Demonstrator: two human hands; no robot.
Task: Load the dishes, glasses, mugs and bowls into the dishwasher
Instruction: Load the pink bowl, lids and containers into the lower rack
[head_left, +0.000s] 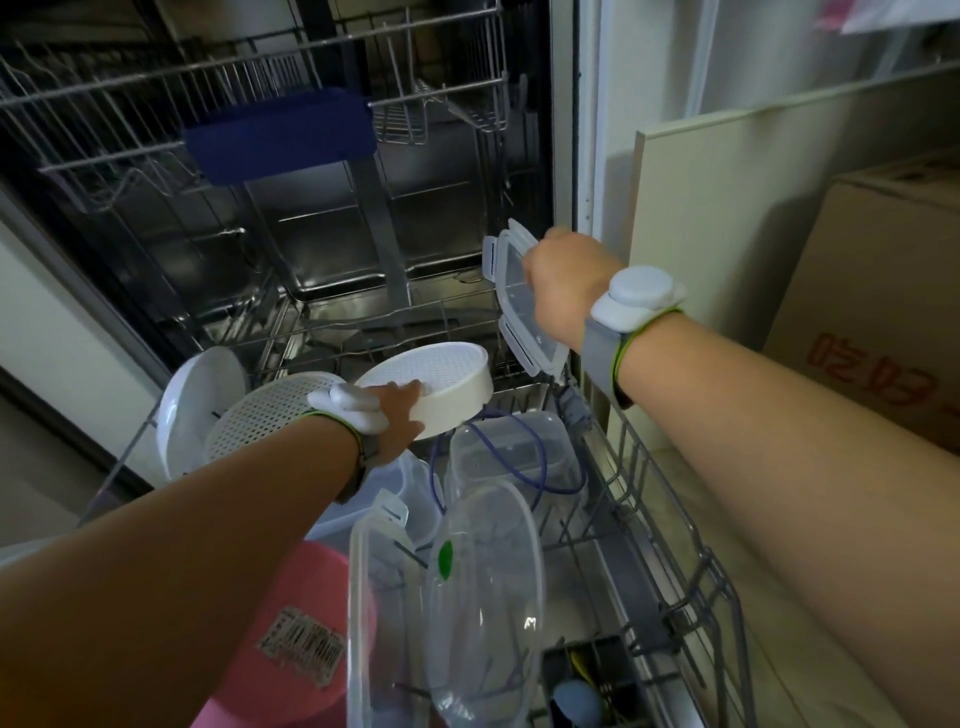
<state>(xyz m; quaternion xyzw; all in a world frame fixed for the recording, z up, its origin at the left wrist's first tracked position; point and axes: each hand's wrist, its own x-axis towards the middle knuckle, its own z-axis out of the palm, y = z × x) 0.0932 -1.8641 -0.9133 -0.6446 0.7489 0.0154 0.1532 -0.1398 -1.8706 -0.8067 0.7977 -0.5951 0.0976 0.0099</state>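
The dishwasher stands open with its lower rack (670, 525) pulled out toward me. My left hand (400, 415) grips a round white perforated dish (441, 387), tilted, over the rack's back half. My right hand (561, 291) holds a clear clip-on container lid (514, 291) upright at the rack's back right corner. In the rack stand a white plate (192, 400), a white perforated disc (260, 421), a clear container with a purple seal (509, 462), a clear oval lid (483, 597), another clear lid (363, 597) and a pink bowl (311, 623).
The upper rack (156, 119) is above, holding a dark blue container (280, 135). A cutlery basket (587, 680) sits at the rack's near right. A white board (727, 208) and a cardboard box (883, 312) stand to the right of the dishwasher.
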